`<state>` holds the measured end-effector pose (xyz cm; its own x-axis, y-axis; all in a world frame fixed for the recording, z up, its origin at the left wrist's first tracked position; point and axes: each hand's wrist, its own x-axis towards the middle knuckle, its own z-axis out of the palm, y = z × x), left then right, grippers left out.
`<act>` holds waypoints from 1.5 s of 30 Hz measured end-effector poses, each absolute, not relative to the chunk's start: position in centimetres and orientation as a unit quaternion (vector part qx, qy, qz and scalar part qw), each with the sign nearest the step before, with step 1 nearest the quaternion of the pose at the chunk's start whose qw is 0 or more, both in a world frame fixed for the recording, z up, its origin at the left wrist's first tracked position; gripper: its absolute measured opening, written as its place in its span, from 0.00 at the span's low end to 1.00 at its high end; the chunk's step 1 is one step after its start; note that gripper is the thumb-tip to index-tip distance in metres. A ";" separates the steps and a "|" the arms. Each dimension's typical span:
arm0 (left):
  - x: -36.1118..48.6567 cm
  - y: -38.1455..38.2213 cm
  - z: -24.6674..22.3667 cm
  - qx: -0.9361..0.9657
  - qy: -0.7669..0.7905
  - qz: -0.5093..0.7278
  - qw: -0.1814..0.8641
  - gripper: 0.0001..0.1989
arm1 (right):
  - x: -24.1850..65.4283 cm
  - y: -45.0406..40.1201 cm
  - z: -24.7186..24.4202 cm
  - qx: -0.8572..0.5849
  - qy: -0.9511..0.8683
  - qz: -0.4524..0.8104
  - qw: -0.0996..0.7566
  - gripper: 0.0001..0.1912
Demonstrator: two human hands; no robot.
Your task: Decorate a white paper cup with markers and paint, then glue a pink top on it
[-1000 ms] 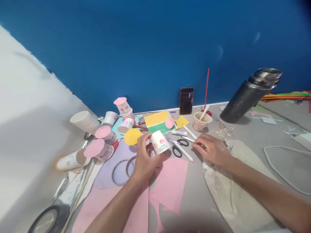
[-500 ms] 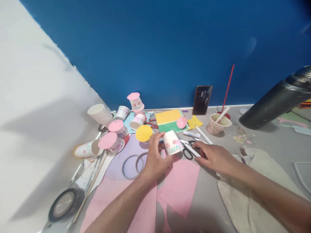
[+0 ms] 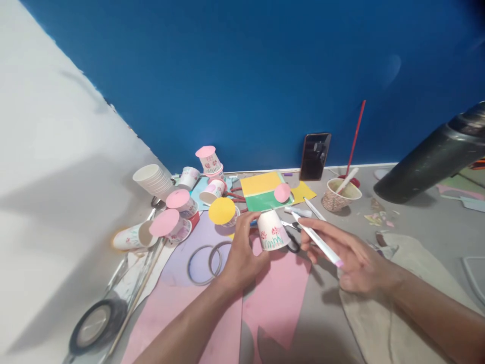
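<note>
place: craft corner | grey tabletop (image 3: pixel 322 318) | blue wall (image 3: pixel 242 76) | pink paper (image 3: pixel 282 288) | decorated paper cups (image 3: pixel 273 231) | scissors (image 3: pixel 296 236) | markers (image 3: pixel 321 243)

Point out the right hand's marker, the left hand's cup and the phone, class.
Held marker (image 3: pixel 320 242), head view: middle of its white barrel.
Held cup (image 3: pixel 272 231), head view: middle of its decorated side.
Phone (image 3: pixel 315 157), head view: middle of its dark face.

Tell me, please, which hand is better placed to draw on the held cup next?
Probably the right hand: it holds the pen near the cup, which the left hand grips.
</note>
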<state>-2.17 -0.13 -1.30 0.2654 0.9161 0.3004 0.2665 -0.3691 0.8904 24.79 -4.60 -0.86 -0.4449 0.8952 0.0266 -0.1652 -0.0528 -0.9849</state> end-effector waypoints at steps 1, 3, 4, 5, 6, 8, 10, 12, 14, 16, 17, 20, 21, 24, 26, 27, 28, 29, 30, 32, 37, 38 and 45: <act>-2.1 -0.1 -1.4 0.702 0.421 0.436 0.375 0.34 | 24.6 -4.7 -0.7 -0.346 -0.552 0.635 0.416 0.47; -2.1 -0.1 -1.5 0.700 0.427 0.434 0.372 0.33 | 24.3 -4.5 -0.5 -0.417 -0.550 0.580 0.433 0.40; -2.1 -0.1 -1.6 0.699 0.435 0.435 0.364 0.33 | 24.2 -4.3 -0.6 -0.460 -0.556 0.535 0.439 0.35; -2.2 -0.1 -1.7 0.698 0.446 0.436 0.352 0.33 | 24.2 -4.0 -0.7 -0.498 -0.570 0.483 0.439 0.32; -2.2 -0.1 -1.8 0.697 0.457 0.438 0.337 0.34 | 24.3 -3.6 -0.8 -0.523 -0.597 0.432 0.429 0.30; -2.3 -0.1 -2.0 0.693 0.477 0.446 0.306 0.35 | 24.6 -3.0 -1.0 -0.533 -0.681 0.340 0.370 0.30; -2.3 -0.2 -2.0 0.692 0.485 0.453 0.285 0.35 | 24.7 -2.6 -1.0 -0.510 -0.768 0.274 0.274 0.32; -2.3 -0.2 -2.0 0.694 0.486 0.456 0.272 0.35 | 24.7 -2.6 -1.0 -0.488 -0.822 0.233 0.179 0.32; -2.2 -0.3 -1.9 0.695 0.490 0.456 0.264 0.34 | 24.6 -2.7 -0.8 -0.480 -0.843 0.211 0.122 0.30; -2.2 -0.3 -1.9 0.690 0.494 0.458 0.264 0.33 | 24.7 -2.9 -0.7 -0.469 -0.854 0.201 0.104 0.31; -2.2 -0.3 -1.8 0.687 0.496 0.460 0.266 0.33 | 24.8 -2.9 -0.6 -0.462 -0.857 0.202 0.108 0.32; -2.2 -0.2 -1.8 0.680 0.505 0.460 0.267 0.33 | 25.4 -2.6 -0.7 -0.488 -0.838 0.182 0.164 0.25; -2.2 -0.2 -1.8 0.681 0.507 0.459 0.263 0.33 | 25.6 -2.3 -0.8 -0.520 -0.818 0.156 0.189 0.20; -2.1 -0.3 -1.9 0.691 0.501 0.456 0.253 0.32 | 26.1 -1.5 -1.1 -0.641 -0.741 0.047 0.194 0.14; -1.9 -0.4 -1.9 0.698 0.490 0.453 0.260 0.31 | 26.3 -0.9 -1.2 -0.699 -0.704 0.012 0.124 0.13; -1.9 -0.5 -1.9 0.701 0.485 0.450 0.266 0.30 | 26.3 -0.7 -1.3 -0.716 -0.693 0.009 0.088 0.12; -1.8 -0.5 -1.9 0.704 0.481 0.448 0.270 0.30 | 26.3 -0.5 -1.3 -0.724 -0.687 0.012 0.062 0.11; -1.8 -0.5 -1.9 0.706 0.479 0.445 0.271 0.30 | 26.3 -0.3 -1.3 -0.728 -0.684 0.018 0.047 0.11; -1.8 -0.5 -1.9 0.707 0.479 0.443 0.272 0.30 | 26.4 -0.1 -1.2 -0.730 -0.681 0.023 0.043 0.10; -1.8 -0.5 -2.0 0.709 0.481 0.440 0.270 0.30 | 26.5 0.1 -1.1 -0.736 -0.675 0.033 0.040 0.10; -1.7 -0.5 -2.0 0.704 0.480 0.443 0.278 0.30 | 27.0 0.6 -0.5 -0.744 -0.664 0.068 0.032 0.10; -1.7 -0.5 -2.0 0.702 0.480 0.446 0.280 0.30 | 27.1 0.6 -0.4 -0.746 -0.661 0.072 0.034 0.09; -2.0 -0.5 -1.7 0.685 0.475 0.446 0.327 0.37 | 26.7 0.0 -0.3 -0.756 -0.639 0.087 0.114 0.07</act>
